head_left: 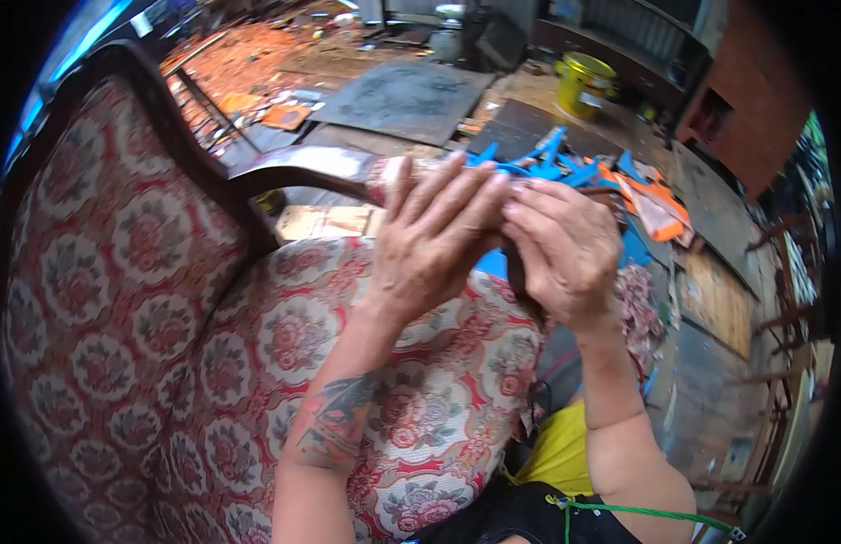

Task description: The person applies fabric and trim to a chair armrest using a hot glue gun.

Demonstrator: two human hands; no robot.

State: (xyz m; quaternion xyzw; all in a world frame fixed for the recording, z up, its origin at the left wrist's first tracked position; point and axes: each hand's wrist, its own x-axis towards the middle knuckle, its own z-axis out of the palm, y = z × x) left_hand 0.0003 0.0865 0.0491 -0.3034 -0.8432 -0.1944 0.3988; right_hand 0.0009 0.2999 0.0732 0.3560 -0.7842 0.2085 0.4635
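Note:
An armchair with red, cream and grey floral upholstery (298, 335) and a dark carved wooden frame fills the left and middle of the head view. My left hand (430, 236) lies over the padded armrest (381, 177), its fingers stretched out and slightly apart. Close against its fingertips is my right hand (570, 249), thumb and fingers pinched together at the front end of the armrest. Whatever sits between those fingertips is too small and covered to make out. The hands hide most of the arm pad.
Blue fabric scraps (552, 163) and an orange cloth (656, 208) lie on the floor beyond the armrest. A yellow bucket (584, 86) stands further back. Dark boards (402, 95) cover part of the littered ground. Wooden chair frames (783, 317) line the right side.

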